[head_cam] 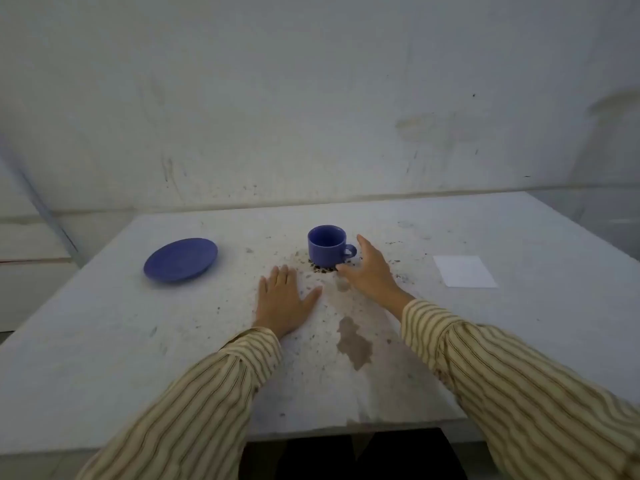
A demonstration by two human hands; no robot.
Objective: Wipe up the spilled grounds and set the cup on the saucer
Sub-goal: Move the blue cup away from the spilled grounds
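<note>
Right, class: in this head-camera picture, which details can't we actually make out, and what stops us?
- Inside of the cup: its bottom is hidden by its own wall.
- Grounds under the cup: covered by it.
- Right hand: touching the handle or not, unclear.
- White sheet: paper or cloth, too small and blurred to tell.

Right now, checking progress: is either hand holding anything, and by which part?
Nothing held. Left hand lies flat on the table; right hand, open, reaches beside the cup handle.
</note>
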